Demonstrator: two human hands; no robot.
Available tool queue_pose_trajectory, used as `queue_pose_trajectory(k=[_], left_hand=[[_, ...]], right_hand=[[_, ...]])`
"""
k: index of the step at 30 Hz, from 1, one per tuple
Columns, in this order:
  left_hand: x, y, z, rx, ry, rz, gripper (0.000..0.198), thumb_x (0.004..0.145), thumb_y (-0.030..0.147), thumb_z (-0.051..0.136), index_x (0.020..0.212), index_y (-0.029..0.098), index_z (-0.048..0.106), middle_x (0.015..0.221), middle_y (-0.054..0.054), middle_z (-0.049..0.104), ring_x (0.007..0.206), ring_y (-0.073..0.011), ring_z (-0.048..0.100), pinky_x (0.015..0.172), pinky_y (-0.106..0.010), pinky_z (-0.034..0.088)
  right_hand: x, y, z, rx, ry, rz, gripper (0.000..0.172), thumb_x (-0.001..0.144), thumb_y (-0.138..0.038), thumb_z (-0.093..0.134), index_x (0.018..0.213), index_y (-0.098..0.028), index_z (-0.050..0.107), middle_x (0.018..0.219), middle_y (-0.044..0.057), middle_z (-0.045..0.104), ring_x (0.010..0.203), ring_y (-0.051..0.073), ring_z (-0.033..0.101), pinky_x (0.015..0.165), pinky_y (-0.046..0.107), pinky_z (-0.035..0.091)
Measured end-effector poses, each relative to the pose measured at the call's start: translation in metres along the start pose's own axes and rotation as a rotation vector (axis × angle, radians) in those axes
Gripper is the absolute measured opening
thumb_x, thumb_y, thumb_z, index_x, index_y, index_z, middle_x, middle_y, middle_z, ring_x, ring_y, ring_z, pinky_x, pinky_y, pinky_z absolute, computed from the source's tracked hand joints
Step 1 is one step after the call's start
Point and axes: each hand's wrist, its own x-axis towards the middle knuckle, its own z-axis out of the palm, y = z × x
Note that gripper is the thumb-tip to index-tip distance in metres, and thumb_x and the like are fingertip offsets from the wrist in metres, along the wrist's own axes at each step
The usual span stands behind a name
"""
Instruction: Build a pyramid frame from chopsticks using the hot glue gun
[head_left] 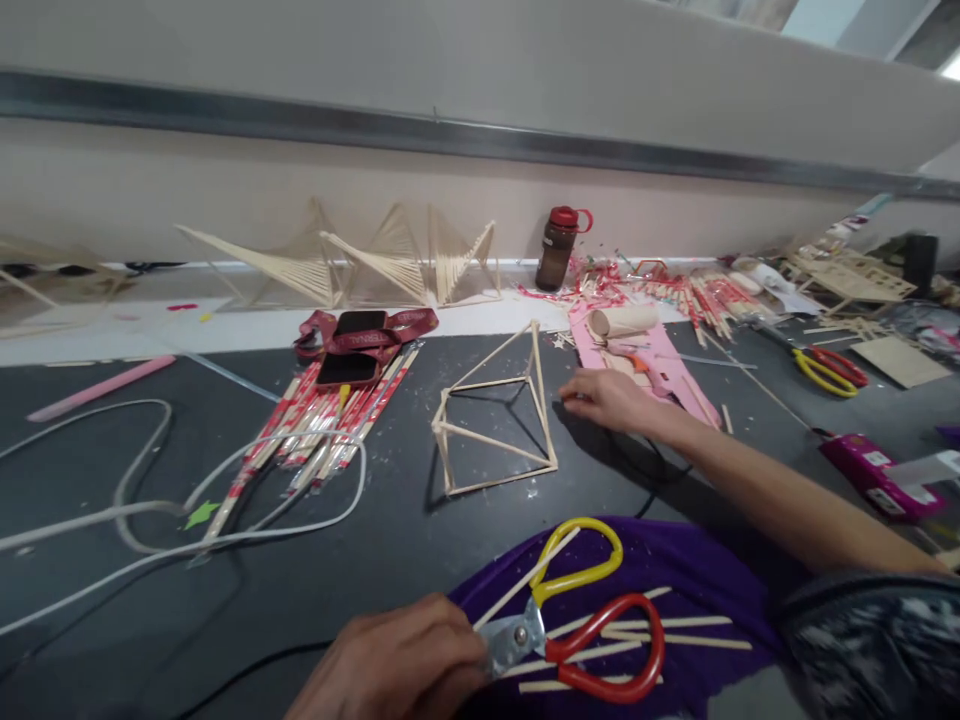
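My left hand (401,660) is closed at the bottom centre, by the blades of the scissors (519,636) with one yellow and one red handle. A thin wooden stick (529,578) sticks up from its fingers. The scissors and several loose sticks (675,640) lie over a purple cloth (705,570). My right hand (600,397) hovers or rests over the dark table, fingers curled, beside an orange glue gun (651,372) on pink card (686,385); nothing in it can be made out. Left of it stands a wooden stick frame (499,383).
Phones (349,370) with a maroon lanyard lie on packets of chopsticks (300,430). White cables (262,533) loop at left. Stick models (382,270) line the wall beside a red-capped bottle (556,250). More scissors (829,370) and a magenta box (877,478) are at right.
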Motion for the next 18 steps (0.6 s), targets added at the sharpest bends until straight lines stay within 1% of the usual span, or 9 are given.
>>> queue_pose_trajectory(k=[2,4,7,9,12,14,16,18], left_hand=[[0.001,0.000,-0.002,0.059,0.004,-0.015,0.023,0.089,0.028,0.048,0.094,0.027,0.070,0.082,-0.004,0.069,0.074,-0.0136,0.062,0.068,-0.018,0.046],[0.001,0.001,-0.002,0.111,0.001,-0.039,0.023,0.089,0.027,0.047,0.095,0.025,0.069,0.084,-0.004,0.068,0.076,-0.0135,0.062,0.070,-0.018,0.045],[0.002,0.003,-0.003,0.174,0.007,-0.084,0.023,0.090,0.027,0.046,0.092,0.025,0.069,0.084,-0.003,0.067,0.076,-0.0121,0.062,0.069,-0.017,0.044],[0.002,0.003,-0.008,0.215,0.034,-0.117,0.023,0.090,0.027,0.045,0.093,0.025,0.069,0.085,-0.001,0.067,0.077,-0.0116,0.062,0.070,-0.017,0.043],[0.004,-0.003,-0.022,0.312,0.142,-0.158,0.023,0.090,0.028,0.046,0.098,0.025,0.067,0.091,-0.001,0.068,0.082,-0.0125,0.063,0.074,-0.019,0.044],[0.005,-0.011,-0.034,0.403,0.240,-0.180,0.024,0.090,0.029,0.045,0.099,0.023,0.066,0.094,-0.002,0.068,0.084,-0.0132,0.063,0.076,-0.021,0.045],[0.004,-0.020,-0.043,0.495,0.325,-0.190,0.024,0.090,0.028,0.044,0.100,0.022,0.065,0.094,-0.002,0.068,0.085,-0.0136,0.064,0.077,-0.022,0.046],[0.004,-0.030,-0.050,0.582,0.374,-0.198,0.025,0.090,0.026,0.042,0.100,0.022,0.065,0.095,-0.002,0.068,0.085,-0.0141,0.064,0.077,-0.024,0.047]], right_hand=[[-0.017,-0.017,0.014,-0.054,-0.025,-0.047,0.028,0.089,-0.031,0.048,0.108,-0.017,0.064,0.094,0.008,0.063,0.074,0.015,0.058,0.063,0.024,0.038],[-0.024,-0.027,0.024,-0.082,-0.032,-0.078,0.028,0.091,-0.031,0.044,0.107,-0.018,0.063,0.095,0.007,0.061,0.075,0.014,0.057,0.061,0.023,0.037],[-0.022,-0.031,0.033,-0.128,-0.006,-0.084,0.026,0.093,-0.027,0.039,0.096,-0.017,0.063,0.089,0.006,0.060,0.074,0.013,0.057,0.058,0.023,0.033],[-0.016,-0.031,0.038,-0.198,0.021,-0.081,0.026,0.092,-0.024,0.038,0.089,-0.016,0.062,0.084,0.006,0.059,0.068,0.013,0.055,0.054,0.024,0.030],[-0.010,-0.031,0.042,-0.318,0.072,-0.067,0.023,0.088,-0.020,0.038,0.083,-0.015,0.060,0.079,0.007,0.059,0.061,0.014,0.053,0.050,0.027,0.024],[-0.010,-0.030,0.039,-0.342,0.125,-0.019,0.021,0.086,-0.019,0.039,0.083,-0.015,0.059,0.079,0.007,0.059,0.060,0.014,0.053,0.049,0.028,0.023],[-0.012,-0.026,0.032,-0.298,0.199,0.055,0.016,0.084,-0.020,0.041,0.084,-0.015,0.057,0.082,0.006,0.060,0.061,0.014,0.054,0.049,0.026,0.026],[-0.018,-0.020,0.023,-0.204,0.278,0.119,0.011,0.081,-0.020,0.045,0.085,-0.017,0.055,0.083,0.005,0.061,0.061,0.014,0.055,0.051,0.025,0.031]])
